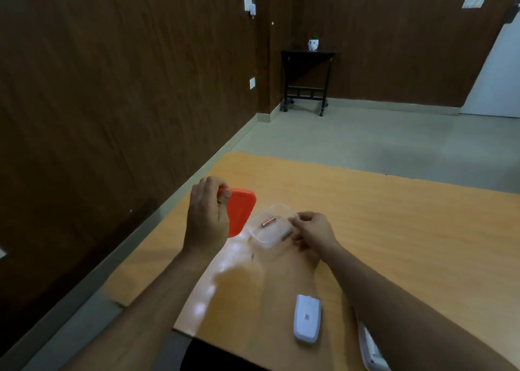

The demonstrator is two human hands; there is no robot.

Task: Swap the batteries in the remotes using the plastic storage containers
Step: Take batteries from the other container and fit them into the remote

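Two hands are working over the wooden worktop [394,230]. The left hand [206,218] is gripping a red lid [240,211], holding it tilted and raised off the surface, just left of the clear plastic container [271,225]. That container is sitting open on the worktop toward the far left part of it, with one red battery [267,222] lying inside. The right hand [312,230] is curling its fingers at the container's right rim, seemingly pinching the edge, though blur is making the exact grip hard to read. Nearer the person, a white remote [306,318] is lying back side up, and a second white object [371,351], probably another remote, is peeking out from under the right forearm at the near edge.
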